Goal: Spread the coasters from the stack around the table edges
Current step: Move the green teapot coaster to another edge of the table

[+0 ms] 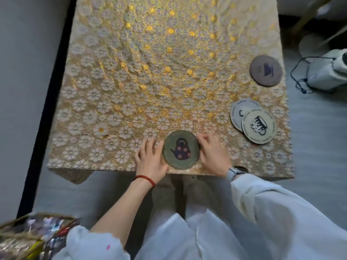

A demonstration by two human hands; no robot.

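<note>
A round green coaster [180,150] with a dark teapot picture lies flat at the middle of the table's near edge. My left hand [150,160] rests against its left rim and my right hand [214,156] against its right rim, fingers touching its sides. At the right edge lie two pale coasters: one with a cup picture [258,126] overlaps another [241,112] beneath it. Farther back along the right edge sits a brown coaster [266,70] with a dark cup drawing.
The table [142,72] wears a gold floral lace cloth. A white drawstring bag [326,74] lies on the floor to the right. A basket of mixed items [28,239] stands at the lower left. A dark strip runs along the table's left side.
</note>
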